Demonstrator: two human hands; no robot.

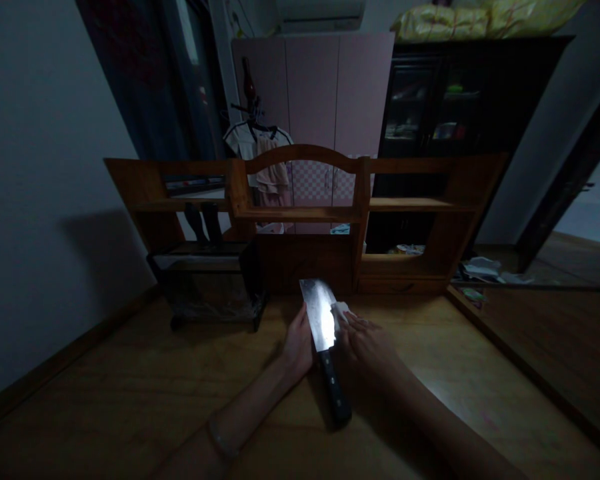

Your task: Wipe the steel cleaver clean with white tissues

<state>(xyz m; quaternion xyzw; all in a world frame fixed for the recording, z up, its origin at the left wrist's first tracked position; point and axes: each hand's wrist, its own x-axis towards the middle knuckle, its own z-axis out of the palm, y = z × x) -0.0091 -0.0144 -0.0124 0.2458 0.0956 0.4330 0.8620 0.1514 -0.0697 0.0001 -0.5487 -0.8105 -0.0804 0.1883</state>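
A broad-bladed kitchen knife [321, 317] with a black riveted handle lies in front of me, its blade pointing away and its handle toward me. My left hand [299, 343] grips the blade along its left side, with the fingers partly hidden behind the metal. On the right, my right hand [363, 337] pinches a crumpled white tissue [341, 312] against the blade's other edge. A bright glare covers the middle of the blade. Neither hand is on the handle.
A knife block [207, 287] with black-handled knives stands left on the wooden tabletop [220, 380]. Behind rises a wooden shelf unit [300, 213]. A raised wooden edge [510, 353] runs along the right. Farther back are a pink wardrobe [313, 93] and a dark cabinet [465, 120].
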